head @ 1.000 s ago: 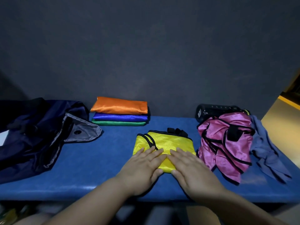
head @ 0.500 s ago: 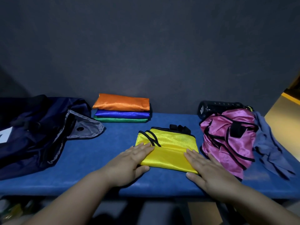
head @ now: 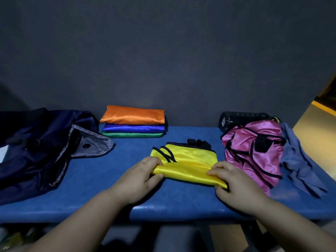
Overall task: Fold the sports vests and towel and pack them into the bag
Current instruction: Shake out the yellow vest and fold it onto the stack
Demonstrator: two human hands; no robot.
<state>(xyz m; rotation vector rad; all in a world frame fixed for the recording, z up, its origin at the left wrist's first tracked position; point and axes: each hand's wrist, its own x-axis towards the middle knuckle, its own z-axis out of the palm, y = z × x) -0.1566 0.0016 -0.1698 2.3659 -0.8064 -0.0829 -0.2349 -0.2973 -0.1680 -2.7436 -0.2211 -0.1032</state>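
Note:
A yellow vest (head: 187, 160) with black trim lies partly folded at the middle of the blue bench (head: 101, 182). My left hand (head: 140, 179) pinches its near left corner and my right hand (head: 234, 184) pinches its near right corner, lifting the near edge. Orange, blue and green folded vests (head: 133, 122) are stacked at the back. A crumpled pink vest (head: 252, 151) lies to the right, with a grey-blue towel (head: 300, 164) beside it. The open navy bag (head: 36, 148) sits at the left.
A black cylindrical bottle (head: 243, 119) lies behind the pink vest against the dark wall. The bench's front edge runs just under my wrists. A yellowish floor area shows at the far right.
My hands slid apart from the middle of the yellow vest to its near corners, then curled to pinch them and raise the near edge.

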